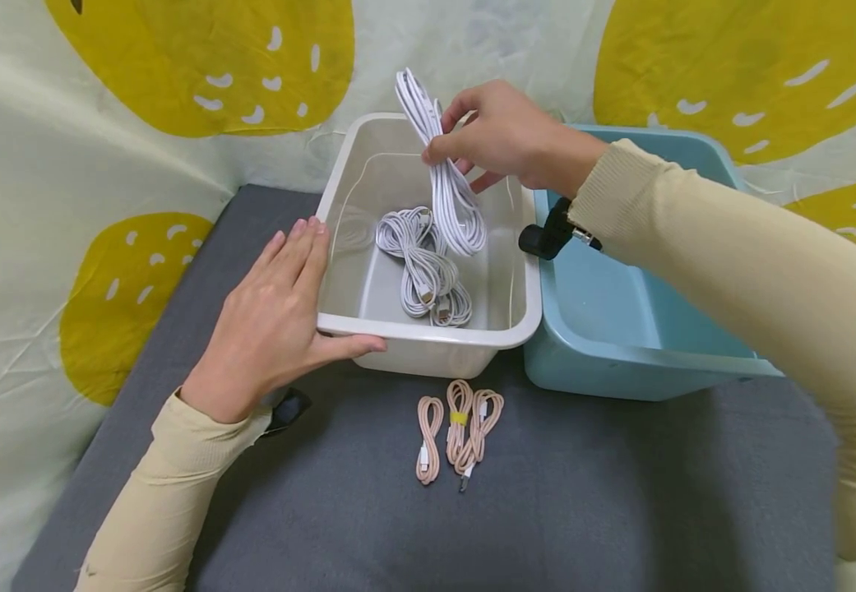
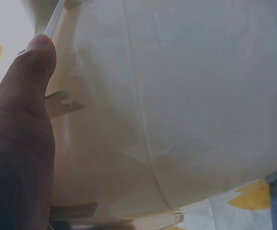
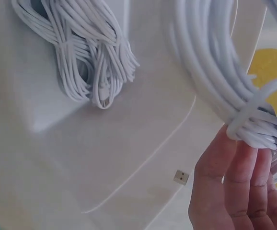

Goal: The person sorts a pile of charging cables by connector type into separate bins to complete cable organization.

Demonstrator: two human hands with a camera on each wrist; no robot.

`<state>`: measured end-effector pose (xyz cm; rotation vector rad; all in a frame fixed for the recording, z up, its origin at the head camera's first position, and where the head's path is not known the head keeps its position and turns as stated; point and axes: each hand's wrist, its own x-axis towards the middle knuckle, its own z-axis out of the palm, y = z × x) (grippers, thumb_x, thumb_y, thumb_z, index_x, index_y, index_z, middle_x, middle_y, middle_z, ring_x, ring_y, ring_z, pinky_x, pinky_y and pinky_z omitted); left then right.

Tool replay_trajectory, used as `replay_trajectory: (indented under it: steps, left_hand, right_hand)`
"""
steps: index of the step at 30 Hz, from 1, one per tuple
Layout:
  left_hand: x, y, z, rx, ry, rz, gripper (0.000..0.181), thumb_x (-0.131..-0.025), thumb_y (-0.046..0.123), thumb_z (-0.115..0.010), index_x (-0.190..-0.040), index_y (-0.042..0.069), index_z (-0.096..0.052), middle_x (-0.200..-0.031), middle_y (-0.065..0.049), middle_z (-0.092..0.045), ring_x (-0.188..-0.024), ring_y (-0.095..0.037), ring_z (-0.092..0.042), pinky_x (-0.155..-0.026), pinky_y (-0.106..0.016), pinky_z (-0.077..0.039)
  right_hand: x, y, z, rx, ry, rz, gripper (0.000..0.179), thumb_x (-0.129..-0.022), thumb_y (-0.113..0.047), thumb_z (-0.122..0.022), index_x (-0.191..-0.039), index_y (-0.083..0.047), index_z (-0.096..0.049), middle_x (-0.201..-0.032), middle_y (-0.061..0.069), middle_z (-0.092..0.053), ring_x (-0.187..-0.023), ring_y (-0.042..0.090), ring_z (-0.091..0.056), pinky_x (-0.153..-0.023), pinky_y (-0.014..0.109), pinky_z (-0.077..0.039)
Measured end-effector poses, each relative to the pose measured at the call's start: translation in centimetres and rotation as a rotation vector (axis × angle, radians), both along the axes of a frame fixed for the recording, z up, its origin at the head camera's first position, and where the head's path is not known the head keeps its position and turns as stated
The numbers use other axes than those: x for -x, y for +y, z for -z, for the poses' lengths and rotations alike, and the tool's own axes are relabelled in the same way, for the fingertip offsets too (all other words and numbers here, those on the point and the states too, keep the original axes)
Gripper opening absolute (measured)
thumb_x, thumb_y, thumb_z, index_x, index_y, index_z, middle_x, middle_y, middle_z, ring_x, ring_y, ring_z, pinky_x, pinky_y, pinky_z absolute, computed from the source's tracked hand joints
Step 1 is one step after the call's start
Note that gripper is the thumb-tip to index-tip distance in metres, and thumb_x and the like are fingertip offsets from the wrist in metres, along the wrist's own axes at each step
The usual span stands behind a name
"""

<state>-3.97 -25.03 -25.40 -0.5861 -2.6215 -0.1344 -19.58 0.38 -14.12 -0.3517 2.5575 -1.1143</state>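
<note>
My right hand (image 1: 505,136) pinches a coiled white cable (image 1: 442,177) and holds it over the light grey bin (image 1: 438,333). In the right wrist view the cable loops (image 3: 215,62) hang above the fingers, and a USB plug (image 3: 180,177) shows beside the hand. Inside the bin lie more bundled white cables (image 1: 423,263), their metal plugs visible. My left hand (image 1: 272,308) rests against the bin's left front corner, fingers straight along the left rim and thumb stretched along the front. In the left wrist view the thumb (image 2: 26,81) lies by the bin's wall (image 2: 201,96).
A light blue bin (image 1: 620,374) stands right beside the grey one, beneath the right forearm. Three coiled pink cables (image 1: 430,440) lie in front on the dark grey surface (image 1: 546,510), one tied with a yellow band. A cloth with yellow shapes (image 1: 205,57) hangs behind.
</note>
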Motion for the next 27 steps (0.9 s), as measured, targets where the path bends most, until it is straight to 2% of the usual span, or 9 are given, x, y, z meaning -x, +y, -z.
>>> replay_trajectory:
  steps: [6, 10, 18, 22, 27]
  left_hand:
    - [-0.2, 0.1, -0.1, -0.002, -0.014, -0.003, 0.135, -0.077, 0.101, -0.015, -0.158, -0.006, -0.033, -0.16, -0.03, -0.042, -0.149, -0.046, -0.043, -0.128, -0.054, -0.032]
    - [-0.3, 0.2, -0.1, -0.005, 0.006, 0.012, 0.134, -0.078, 0.1, -0.014, -0.157, -0.007, -0.034, -0.159, -0.03, -0.044, -0.148, -0.045, -0.045, -0.127, -0.055, -0.034]
    - [-0.3, 0.4, -0.2, -0.002, 0.021, 0.024, 0.133, -0.079, 0.099, -0.015, -0.157, -0.007, -0.035, -0.159, -0.03, -0.043, -0.148, -0.046, -0.046, -0.127, -0.054, -0.034]
    - [-0.3, 0.5, -0.2, -0.011, 0.017, 0.028, 0.134, -0.079, 0.1, -0.016, -0.157, -0.008, -0.035, -0.159, -0.03, -0.043, -0.148, -0.046, -0.045, -0.128, -0.054, -0.033]
    - [-0.1, 0.7, -0.1, -0.024, 0.012, 0.045, 0.134, -0.079, 0.1, -0.016, -0.156, -0.008, -0.035, -0.159, -0.031, -0.044, -0.149, -0.045, -0.044, -0.127, -0.055, -0.034]
  right_hand:
    - [0.9, -1.1, 0.1, 0.042, -0.02, 0.018, 0.039, -0.094, -0.032, -0.076, -0.123, -0.013, -0.058, -0.111, -0.001, -0.062, -0.098, 0.019, -0.065, -0.086, 0.036, -0.065]
    - [1.3, -1.4, 0.6, 0.02, -0.048, 0.025, 0.034, -0.094, -0.03, -0.076, -0.117, -0.013, -0.057, -0.109, 0.001, -0.064, -0.096, 0.018, -0.066, -0.085, 0.035, -0.065]
    - [1.7, -1.8, 1.2, -0.149, -0.063, -0.015, 0.027, -0.095, -0.033, -0.073, -0.107, -0.011, -0.062, -0.107, 0.003, -0.061, -0.097, 0.019, -0.066, -0.079, 0.032, -0.066]
    - [1.6, -1.9, 1.3, -0.233, -0.013, -0.008, 0.028, -0.095, -0.037, -0.071, -0.104, -0.011, -0.064, -0.104, 0.003, -0.06, -0.096, 0.019, -0.066, -0.079, 0.031, -0.066]
    - [1.2, -1.2, 1.1, -0.301, 0.038, -0.011, 0.036, -0.096, -0.045, -0.066, -0.113, -0.013, -0.066, -0.106, 0.0, -0.063, -0.098, 0.018, -0.066, -0.085, 0.031, -0.064]
